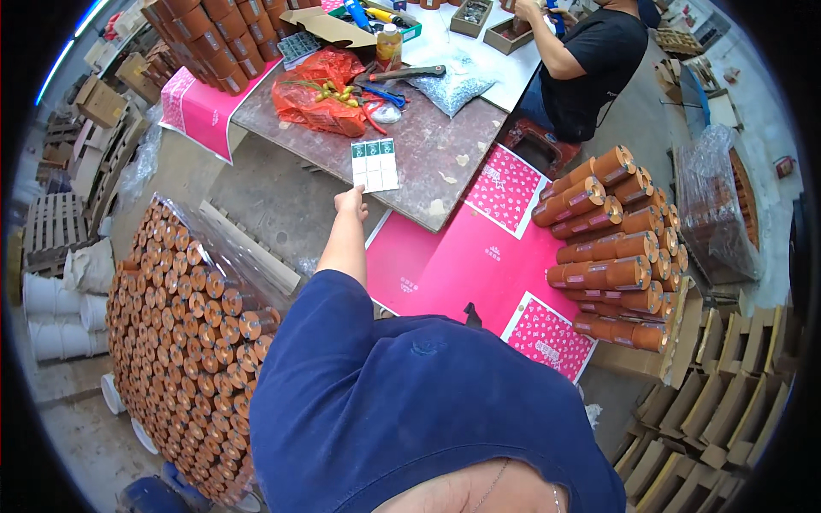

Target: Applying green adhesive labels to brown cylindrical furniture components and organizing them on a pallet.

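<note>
My left hand [349, 203] reaches out over the near edge of the worn brown table [419, 184]. Its fingers are closed on the lower left corner of a small white sheet of labels [375, 165] with green blocks along its top. Part of the sheet overlaps the tabletop. Beyond it lie a red plastic bag [316, 94] with small yellow-green fruits, a pair of scissors [385, 96] and a hammer [406, 74]. A clear bag of small metallic-looking pieces [453, 81] rests to the right of these. My right hand is out of sight.
Orange-brown cylinders are stacked at left [188, 325], at right [611, 248] and at the far table end [205, 34]. Pink printed sheeting [470, 256] spreads before me. A co-worker in black [599, 64] sits at the far right. Cardboard trays [710, 385] stand lower right.
</note>
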The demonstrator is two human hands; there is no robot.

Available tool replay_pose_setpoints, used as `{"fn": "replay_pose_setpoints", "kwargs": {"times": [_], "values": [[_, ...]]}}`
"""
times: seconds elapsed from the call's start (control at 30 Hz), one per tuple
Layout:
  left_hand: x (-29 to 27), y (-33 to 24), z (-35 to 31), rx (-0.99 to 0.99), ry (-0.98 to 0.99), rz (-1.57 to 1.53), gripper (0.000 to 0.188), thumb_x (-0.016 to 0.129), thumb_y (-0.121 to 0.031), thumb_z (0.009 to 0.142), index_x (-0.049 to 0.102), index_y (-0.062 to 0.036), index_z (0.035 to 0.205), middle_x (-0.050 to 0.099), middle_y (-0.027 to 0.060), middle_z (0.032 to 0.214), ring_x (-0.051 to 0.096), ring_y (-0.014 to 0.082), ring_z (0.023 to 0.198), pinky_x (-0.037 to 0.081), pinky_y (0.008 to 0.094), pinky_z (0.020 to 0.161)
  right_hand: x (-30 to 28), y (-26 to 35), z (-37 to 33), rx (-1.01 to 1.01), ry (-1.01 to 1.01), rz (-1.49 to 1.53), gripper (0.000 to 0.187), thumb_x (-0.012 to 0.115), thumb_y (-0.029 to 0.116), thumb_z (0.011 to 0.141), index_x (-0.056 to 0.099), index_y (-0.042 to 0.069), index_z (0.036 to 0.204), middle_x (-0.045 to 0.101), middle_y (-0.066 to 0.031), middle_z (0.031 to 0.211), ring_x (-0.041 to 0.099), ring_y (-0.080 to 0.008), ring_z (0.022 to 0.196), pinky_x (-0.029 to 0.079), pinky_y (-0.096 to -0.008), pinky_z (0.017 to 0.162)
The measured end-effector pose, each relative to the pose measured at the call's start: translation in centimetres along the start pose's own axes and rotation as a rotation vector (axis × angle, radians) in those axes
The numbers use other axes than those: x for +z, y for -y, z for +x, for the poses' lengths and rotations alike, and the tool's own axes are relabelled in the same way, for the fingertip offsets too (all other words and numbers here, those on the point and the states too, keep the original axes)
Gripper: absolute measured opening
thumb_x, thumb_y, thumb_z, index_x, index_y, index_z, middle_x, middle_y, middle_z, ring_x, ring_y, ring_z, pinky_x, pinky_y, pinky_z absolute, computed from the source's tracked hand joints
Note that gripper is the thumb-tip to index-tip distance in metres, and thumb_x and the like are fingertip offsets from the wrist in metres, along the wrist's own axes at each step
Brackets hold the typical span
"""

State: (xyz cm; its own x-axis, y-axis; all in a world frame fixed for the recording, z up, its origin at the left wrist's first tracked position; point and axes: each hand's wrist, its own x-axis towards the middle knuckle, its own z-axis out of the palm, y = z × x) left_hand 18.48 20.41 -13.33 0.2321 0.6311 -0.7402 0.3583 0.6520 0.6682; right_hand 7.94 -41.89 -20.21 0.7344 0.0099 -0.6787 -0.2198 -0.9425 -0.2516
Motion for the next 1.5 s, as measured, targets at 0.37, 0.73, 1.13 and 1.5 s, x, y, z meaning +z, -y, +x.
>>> {"fn": "replay_pose_setpoints", "kwargs": {"times": [0.37,0.73,1.13,1.5], "values": [[-0.8,-1.2,3.7,-0.081,0.093,0.120,0.020,0.065,-0.016,0.072,0.053,-0.0043,0.083,0.053,0.0039,0.074,0.050,0.0125,0.050,0.046,0.0295,0.043,-1.6,13.2,-1.2,-0.088,-0.106,0.205,0.022,0.058,0.022,0.073,0.058,0.000,0.072,0.058,-0.0134,0.063,0.056,-0.0195,0.058,0.044,-0.0334,0.055],[0.5,-2.2,-1.2,0.112,0.592,-0.084,0.009,0.051,-0.003,0.077,0.051,-0.0041,0.086,0.056,0.0065,0.082,0.058,0.0175,0.076,0.051,0.0344,0.068,-8.4,18.6,1.0,-0.265,-0.119,0.273,0.022,0.060,0.021,0.074,0.057,0.000,0.076,0.061,-0.0120,0.081,0.058,-0.0191,0.070,0.045,-0.0305,0.065],[2.7,1.8,-22.1,0.103,1.336,-0.052,0.017,0.049,0.005,0.067,0.052,-0.0041,0.081,0.057,0.0044,0.078,0.054,0.0092,0.065,0.044,0.0200,0.055,-16.8,33.0,-4.5,-0.595,0.343,1.543,0.025,0.051,0.021,0.085,0.044,0.004,0.103,0.053,-0.0053,0.092,0.052,-0.0128,0.082,0.044,-0.0282,0.072],[5.3,0.7,-28.5,0.437,1.245,0.488,0.032,0.069,-0.002,0.065,0.056,-0.0010,0.095,0.060,0.0045,0.087,0.057,0.0110,0.078,0.046,0.0253,0.071,-18.1,33.5,-7.7,-0.978,-0.198,0.974,0.011,0.055,0.009,0.082,0.053,0.002,0.090,0.054,0.0011,0.077,0.049,-0.0046,0.071,0.039,-0.0177,0.065]]}}
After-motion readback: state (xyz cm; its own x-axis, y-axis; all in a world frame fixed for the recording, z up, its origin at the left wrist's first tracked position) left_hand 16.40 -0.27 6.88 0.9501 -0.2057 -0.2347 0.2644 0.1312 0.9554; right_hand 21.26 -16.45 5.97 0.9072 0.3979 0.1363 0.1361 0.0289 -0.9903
